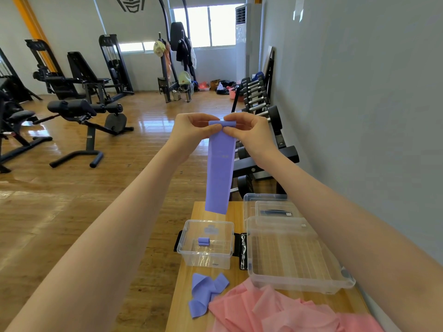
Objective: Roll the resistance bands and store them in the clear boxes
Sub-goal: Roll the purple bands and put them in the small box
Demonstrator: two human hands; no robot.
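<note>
Pinched at its folded top edge by the left hand [191, 130] and right hand [249, 131], one purple band [220, 168] is being held above the table [182, 295]. Below, one rolled band [203, 241] is lying in the small clear box [189, 248], beside two larger boxes [297, 279]; one loose purple band [206, 291] and pink bands [275, 310] are lying nearer.

pink bands [287, 312] cut off by bottom edge, dark item inside far clear box [275, 212] indistinct
</note>
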